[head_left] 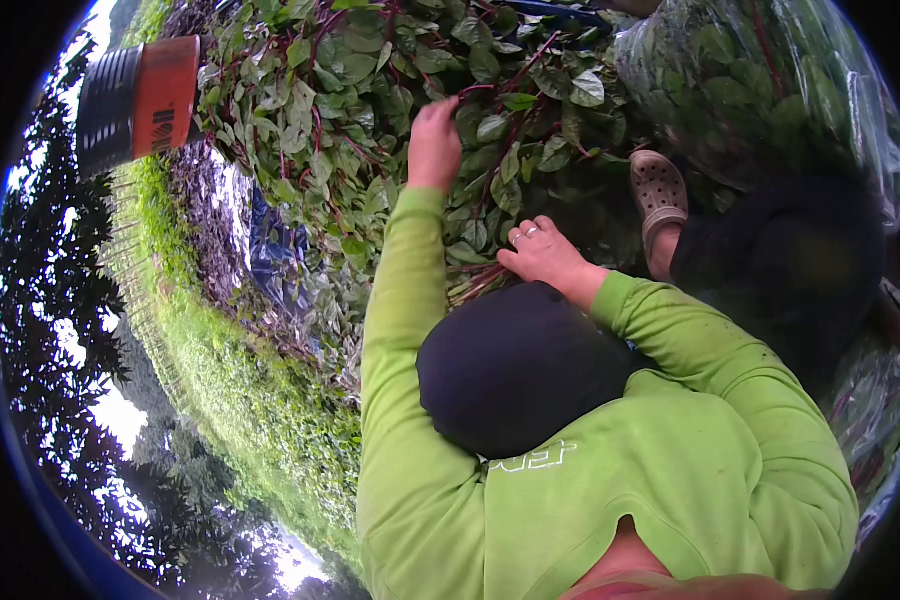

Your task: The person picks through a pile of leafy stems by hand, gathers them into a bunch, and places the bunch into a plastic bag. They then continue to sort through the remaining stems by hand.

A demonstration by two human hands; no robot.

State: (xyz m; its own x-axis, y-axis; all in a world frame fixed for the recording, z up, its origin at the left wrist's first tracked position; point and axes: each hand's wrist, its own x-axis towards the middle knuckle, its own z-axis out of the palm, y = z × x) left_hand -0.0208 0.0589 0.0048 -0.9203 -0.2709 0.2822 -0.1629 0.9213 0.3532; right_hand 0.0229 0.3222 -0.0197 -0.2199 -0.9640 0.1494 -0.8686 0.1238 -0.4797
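A large heap of leafy greens with purple-red stems, looking like Malabar spinach [360, 70], lies in front of me. My left hand [436, 145] reaches over the heap, its fingers closed at a purple-red stem [477, 87]. Closer to my body, my right hand [550, 255], with rings on two fingers, curls over a bunch of cut stems [478, 280]. Part of that bunch is hidden by my dark-clad knee [525, 365], and the right fingertips are only partly visible.
A red and black drum-shaped container [160, 97] stands at the upper left. Clear plastic bags [770, 100] with leaves inside are on the right. My other foot wears a brown clog [658, 187]. Blue plastic sheeting [275, 255] and green plants [240, 400] lie to the left.
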